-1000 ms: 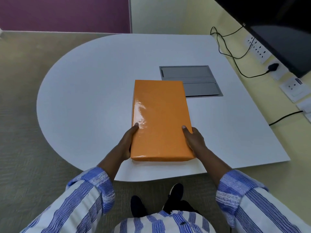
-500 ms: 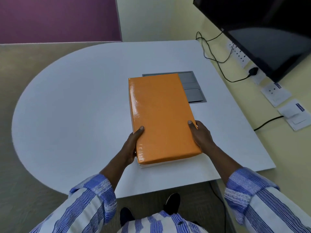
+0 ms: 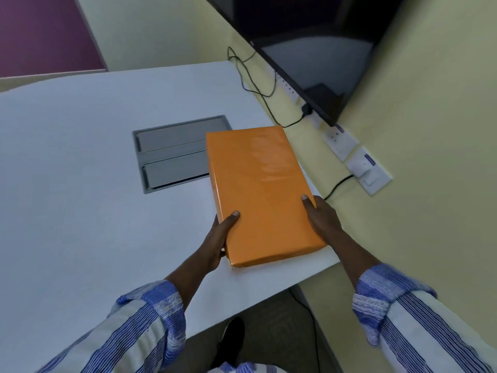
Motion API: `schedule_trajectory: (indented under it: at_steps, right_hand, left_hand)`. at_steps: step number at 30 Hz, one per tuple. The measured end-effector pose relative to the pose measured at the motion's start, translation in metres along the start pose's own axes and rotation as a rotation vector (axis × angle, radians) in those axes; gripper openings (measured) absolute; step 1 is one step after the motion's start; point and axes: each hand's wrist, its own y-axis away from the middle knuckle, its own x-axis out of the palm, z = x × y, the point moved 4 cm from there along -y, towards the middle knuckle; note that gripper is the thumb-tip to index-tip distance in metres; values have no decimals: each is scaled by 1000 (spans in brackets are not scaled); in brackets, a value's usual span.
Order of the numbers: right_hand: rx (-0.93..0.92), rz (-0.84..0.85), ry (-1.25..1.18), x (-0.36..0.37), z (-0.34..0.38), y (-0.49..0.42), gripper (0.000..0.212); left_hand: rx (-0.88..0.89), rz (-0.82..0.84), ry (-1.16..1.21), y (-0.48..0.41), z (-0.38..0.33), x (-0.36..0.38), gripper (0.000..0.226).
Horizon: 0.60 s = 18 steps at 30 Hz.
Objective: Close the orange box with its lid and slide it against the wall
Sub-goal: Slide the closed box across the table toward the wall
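The orange box (image 3: 259,189) lies closed under its glossy orange lid on the white table (image 3: 80,184), near the table's right edge. My left hand (image 3: 219,238) grips its near left side, thumb on the lid. My right hand (image 3: 321,219) holds the near right side, thumb on top. The box's far right corner sits close to the yellow wall (image 3: 430,157); a narrow strip of table still shows along its right side.
A grey cable hatch (image 3: 172,154) is set into the table just left of the box. Wall sockets (image 3: 357,162) and black cables (image 3: 255,76) line the wall beneath a dark monitor (image 3: 309,49). My shoe shows below the table's near edge.
Both hands have slid the box to the right across the table, off the hatch and toward the yellow wall. My view has turned right with it.
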Motion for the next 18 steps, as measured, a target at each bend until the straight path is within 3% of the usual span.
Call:
schedule_trajectory:
  at_steps: [13, 18]
  right_hand:
    - [-38, -95, 163, -37, -54, -46, 58]
    - [-161, -237, 456, -19, -37, -49, 81]
  left_hand:
    - [-51, 14, -99, -33, 15, 67, 96]
    - [-105, 48, -178, -39, 12, 77, 104]
